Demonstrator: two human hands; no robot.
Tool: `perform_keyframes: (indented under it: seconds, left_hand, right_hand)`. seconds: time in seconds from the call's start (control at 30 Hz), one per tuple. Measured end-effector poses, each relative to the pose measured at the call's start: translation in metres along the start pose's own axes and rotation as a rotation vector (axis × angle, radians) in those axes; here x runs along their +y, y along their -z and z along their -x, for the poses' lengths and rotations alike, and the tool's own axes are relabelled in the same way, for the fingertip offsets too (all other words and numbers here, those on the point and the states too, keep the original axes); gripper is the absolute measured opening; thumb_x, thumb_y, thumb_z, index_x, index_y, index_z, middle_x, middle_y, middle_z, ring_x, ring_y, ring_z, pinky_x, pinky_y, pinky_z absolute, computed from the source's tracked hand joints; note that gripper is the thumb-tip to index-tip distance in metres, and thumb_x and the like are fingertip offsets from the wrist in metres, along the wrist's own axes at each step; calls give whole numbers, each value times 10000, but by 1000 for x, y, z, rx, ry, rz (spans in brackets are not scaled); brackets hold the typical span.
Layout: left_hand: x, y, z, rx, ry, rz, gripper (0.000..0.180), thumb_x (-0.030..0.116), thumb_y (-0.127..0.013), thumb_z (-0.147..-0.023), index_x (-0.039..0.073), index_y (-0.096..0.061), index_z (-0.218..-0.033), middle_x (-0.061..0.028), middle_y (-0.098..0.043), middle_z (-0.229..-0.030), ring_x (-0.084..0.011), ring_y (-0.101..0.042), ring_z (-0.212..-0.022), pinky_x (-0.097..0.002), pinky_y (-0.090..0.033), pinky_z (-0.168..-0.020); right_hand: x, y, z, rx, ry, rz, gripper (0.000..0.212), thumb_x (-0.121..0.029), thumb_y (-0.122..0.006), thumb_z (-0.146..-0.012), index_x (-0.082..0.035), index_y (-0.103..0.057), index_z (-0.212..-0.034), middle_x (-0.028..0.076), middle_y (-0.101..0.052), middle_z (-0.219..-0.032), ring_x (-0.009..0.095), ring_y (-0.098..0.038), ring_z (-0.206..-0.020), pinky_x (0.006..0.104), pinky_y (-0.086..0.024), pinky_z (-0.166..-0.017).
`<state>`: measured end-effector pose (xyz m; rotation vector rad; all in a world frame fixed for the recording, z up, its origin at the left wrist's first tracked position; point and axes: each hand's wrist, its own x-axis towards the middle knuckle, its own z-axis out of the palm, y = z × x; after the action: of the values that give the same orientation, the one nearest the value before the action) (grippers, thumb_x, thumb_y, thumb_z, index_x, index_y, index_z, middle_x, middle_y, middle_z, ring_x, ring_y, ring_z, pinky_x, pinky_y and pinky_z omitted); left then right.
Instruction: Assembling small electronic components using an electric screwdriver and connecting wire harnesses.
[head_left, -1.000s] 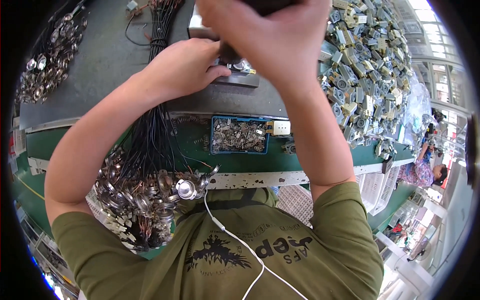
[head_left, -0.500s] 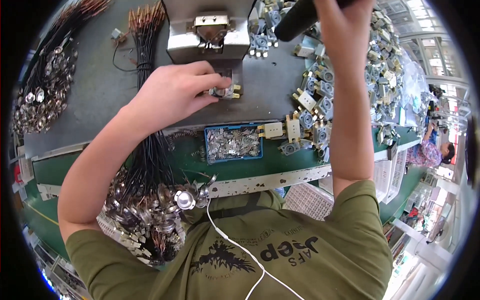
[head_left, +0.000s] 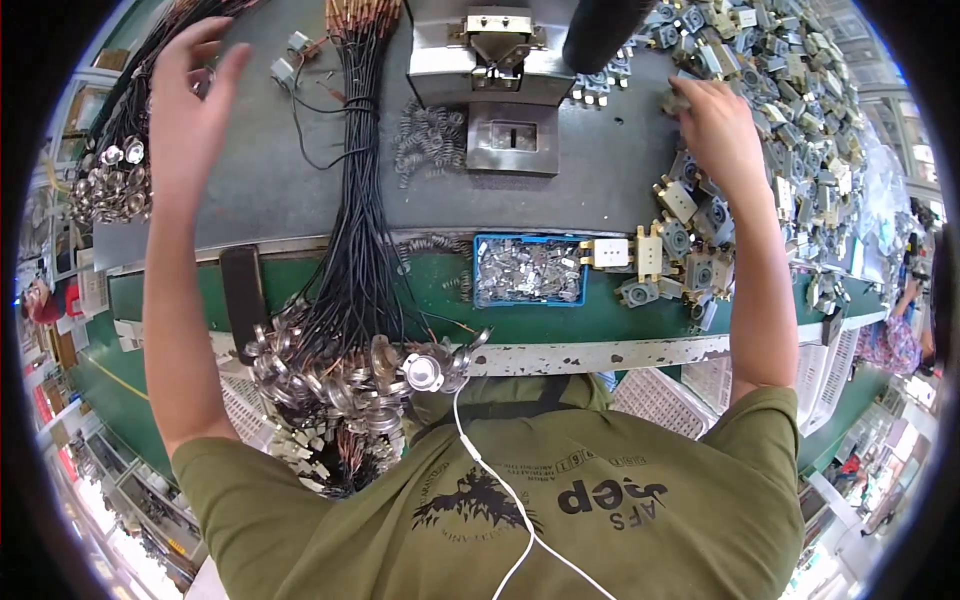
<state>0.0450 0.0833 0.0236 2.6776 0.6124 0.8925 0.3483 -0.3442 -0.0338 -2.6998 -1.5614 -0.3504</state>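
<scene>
My left hand [head_left: 188,120] is raised at the upper left, its thumb and fingers apart, beside a bundle of black wires with shiny metal discs [head_left: 112,180]. At the near side of the pile on the right, my right hand [head_left: 722,135] has its fingers closed around a small grey block [head_left: 677,102], partly hidden by them. Between the hands stands a metal hand press [head_left: 490,75] with a black lever handle [head_left: 605,35]. Below its head sits a steel fixture [head_left: 512,155] with a slotted recess and no block in it.
Grey and cream terminal blocks [head_left: 790,120] heap along the right. Loose springs [head_left: 428,140] lie left of the fixture. A blue tray [head_left: 530,302] of small metal clips sits near the front edge. Another black wire bundle [head_left: 362,170] crosses the bench, beside a dark phone-shaped slab [head_left: 243,290].
My left hand has left the fixture and swung up to the left. My right hand has let go of the lever handle and come down to the block pile, closing on a block.
</scene>
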Motion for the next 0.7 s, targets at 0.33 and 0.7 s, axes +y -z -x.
perform_keyframes:
  seconds: [0.33, 0.7]
  left_hand:
    - [109, -34, 58, -730, -574, -205, 217, 263, -773, -845, 107, -669, -954, -28, -694, -911, -241, -651, -982, -395, -507, -841]
    - [113, -50, 69, -573, -620, -140, 177, 174, -766, -825, 74, -644, -907, -69, -643, -863, -254, -671, -906, -409, -526, -788]
  right_hand:
    - [-37, 20, 21, -51, -82, -279, 321, -151, -802, -845, -49, -604, -1077, 128, -687, -1034, 353, -662, -986, 429, -533, -837]
    - [-90, 49, 37, 444, 173, -505, 478, -81, -934, -709, -57, -638, -1082, 111, -705, -1116, 275, -700, -973, 349, -589, -800]
